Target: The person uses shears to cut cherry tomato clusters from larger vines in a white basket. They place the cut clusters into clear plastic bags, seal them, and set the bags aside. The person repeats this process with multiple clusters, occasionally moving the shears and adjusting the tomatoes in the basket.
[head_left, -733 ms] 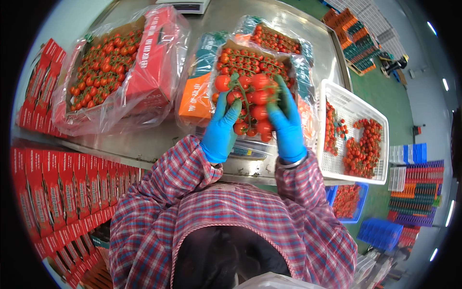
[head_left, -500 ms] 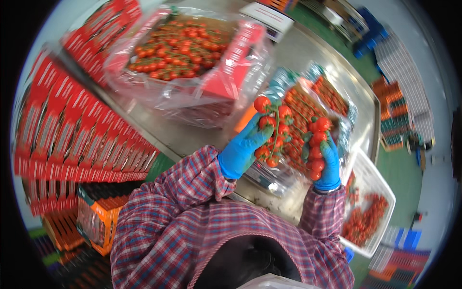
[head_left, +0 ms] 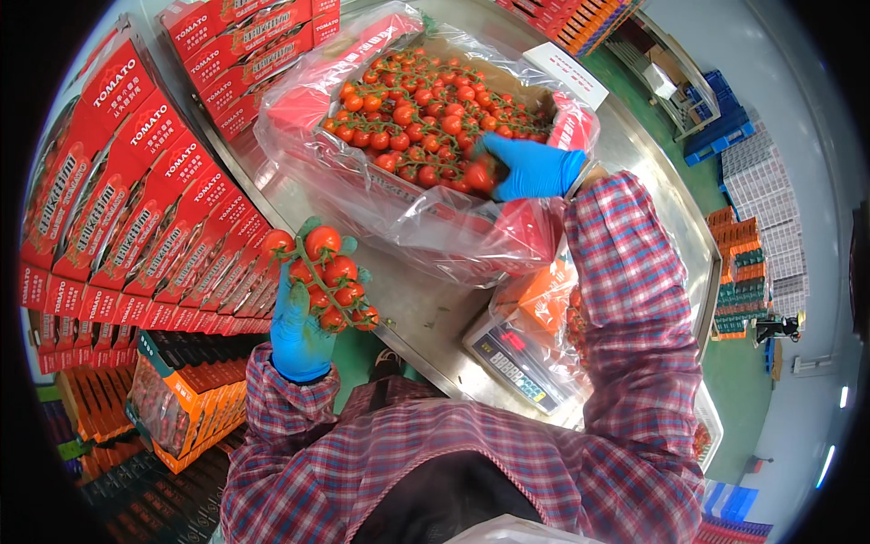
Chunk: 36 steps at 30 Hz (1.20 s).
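My left hand (head_left: 304,340), in a blue glove, holds up a vine of red cherry tomatoes (head_left: 341,270) left of the metal table. Its fingers are partly hidden behind the fruit. My right hand (head_left: 536,170), gloved too, is at the right front of a red cardboard box (head_left: 512,234) full of tomatoes on the vine. Fingers curl round a small tomato bunch (head_left: 479,176) just at the heap's surface; the fingertips are slightly blurred. Clear plastic film (head_left: 399,218) lines the box and hangs over its sides.
A digital scale (head_left: 521,367) carries an orange, plastic-lined box (head_left: 541,295), partly behind my right sleeve. Stacked red cartons (head_left: 136,208) stand at left, orange ones (head_left: 186,399) below. A white crate (head_left: 711,422) shows at right. The metal table (head_left: 421,313) has a raised rim.
My right hand has moved from above the plastic-lined box on the scale to the large red box. My left hand has swung left and nearer with its tomato vine. The view has turned left.
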Available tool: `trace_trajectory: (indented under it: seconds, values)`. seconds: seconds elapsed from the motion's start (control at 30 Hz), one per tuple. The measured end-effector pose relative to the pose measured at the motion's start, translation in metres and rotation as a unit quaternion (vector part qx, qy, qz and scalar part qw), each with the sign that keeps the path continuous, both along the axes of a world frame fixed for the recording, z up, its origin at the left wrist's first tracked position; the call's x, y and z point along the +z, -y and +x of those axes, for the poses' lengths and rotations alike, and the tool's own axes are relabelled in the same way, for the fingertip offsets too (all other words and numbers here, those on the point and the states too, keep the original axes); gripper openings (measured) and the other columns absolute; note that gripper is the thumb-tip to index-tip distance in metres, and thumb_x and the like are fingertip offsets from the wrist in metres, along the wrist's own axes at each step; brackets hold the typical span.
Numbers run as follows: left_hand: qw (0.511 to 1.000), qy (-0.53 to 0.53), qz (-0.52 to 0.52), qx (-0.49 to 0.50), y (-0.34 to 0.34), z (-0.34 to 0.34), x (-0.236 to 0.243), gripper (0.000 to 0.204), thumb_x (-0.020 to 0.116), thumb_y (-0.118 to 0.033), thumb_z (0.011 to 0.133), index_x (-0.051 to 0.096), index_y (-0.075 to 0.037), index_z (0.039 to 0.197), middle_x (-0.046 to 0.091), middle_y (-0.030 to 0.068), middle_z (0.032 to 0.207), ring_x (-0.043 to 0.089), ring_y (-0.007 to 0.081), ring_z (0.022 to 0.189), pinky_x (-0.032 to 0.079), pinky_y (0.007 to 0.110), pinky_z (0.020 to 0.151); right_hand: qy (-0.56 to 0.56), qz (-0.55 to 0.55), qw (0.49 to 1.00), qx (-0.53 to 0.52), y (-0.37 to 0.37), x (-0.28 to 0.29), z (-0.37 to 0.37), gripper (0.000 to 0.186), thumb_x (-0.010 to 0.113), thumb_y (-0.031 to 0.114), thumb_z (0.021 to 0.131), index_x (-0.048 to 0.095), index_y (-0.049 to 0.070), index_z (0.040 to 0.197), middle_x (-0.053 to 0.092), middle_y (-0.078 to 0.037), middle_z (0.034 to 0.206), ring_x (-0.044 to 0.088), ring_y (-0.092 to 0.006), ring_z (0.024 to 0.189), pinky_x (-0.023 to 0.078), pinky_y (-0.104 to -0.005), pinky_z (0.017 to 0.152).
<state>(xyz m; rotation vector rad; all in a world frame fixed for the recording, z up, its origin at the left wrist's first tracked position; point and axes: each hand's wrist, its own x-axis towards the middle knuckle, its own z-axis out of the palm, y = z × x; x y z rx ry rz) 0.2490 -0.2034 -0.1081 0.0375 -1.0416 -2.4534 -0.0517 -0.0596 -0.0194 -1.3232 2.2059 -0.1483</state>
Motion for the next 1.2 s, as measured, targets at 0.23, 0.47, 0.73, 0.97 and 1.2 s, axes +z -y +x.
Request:
trace_trajectory:
  seconds: [0.23,0.47,0.73,0.97,1.2]
  values:
    - [0.950,-0.030,0.156,-0.268,0.042,-0.037,0.006,0.063,0.034,-0.050,0.092,0.027,-0.009,0.139,0.045,0.0150,0.129,0.053,0.0297,0.104,0.047,0.044,0.081,-0.094,0.133,0.981,0.107,0.020,0.004,0.014,0.045,0.070,0.027,0.069,0.061,0.006,0.107,0.060,-0.017,0.100,0.058,-0.0331,0.092,0.047,-0.0387,0.080]
    - [0.955,0.009,0.170,-0.243,0.032,-0.090,0.038,0.074,0.027,-0.062,0.089,0.030,-0.006,0.137,0.049,0.0133,0.126,0.051,0.0272,0.112,0.044,0.042,0.092,0.107,-0.184,0.976,-0.048,-0.060,0.063,0.022,0.044,0.058,0.008,0.085,0.048,0.007,0.127,0.055,-0.009,0.118,0.054,-0.0177,0.102,0.044,-0.0317,0.089]
    - [0.957,0.026,0.184,-0.223,-0.025,-0.121,0.064,0.070,0.033,-0.058,0.090,0.030,-0.006,0.136,0.046,0.0132,0.128,0.047,0.0272,0.115,0.040,0.045,0.095,0.132,-0.397,0.896,-0.146,-0.141,0.068,0.105,0.042,0.052,0.001,0.086,0.045,0.001,0.127,0.054,-0.011,0.117,0.055,-0.0195,0.101,0.043,-0.0305,0.087]
    - [0.922,-0.158,-0.077,-0.346,-0.199,-0.157,0.081,0.073,0.025,-0.058,0.091,0.019,-0.004,0.141,0.031,0.0116,0.141,0.029,0.0241,0.131,0.020,0.038,0.109,-0.085,-0.498,0.818,-0.276,-0.212,0.042,0.134,0.077,0.066,0.021,0.081,0.021,0.000,0.140,0.039,-0.016,0.131,0.040,-0.0240,0.120,0.035,-0.0331,0.099]
    - [0.565,-0.223,-0.731,-0.312,-0.258,-0.181,-0.005,0.036,0.056,-0.014,0.083,0.053,-0.012,0.118,0.053,0.0092,0.106,0.053,0.0276,0.098,0.048,0.038,0.080,-0.097,-0.421,0.812,-0.393,-0.321,-0.045,0.158,0.068,0.065,-0.006,0.075,0.033,0.010,0.132,0.040,-0.009,0.127,0.042,-0.0195,0.118,0.042,-0.0288,0.094]
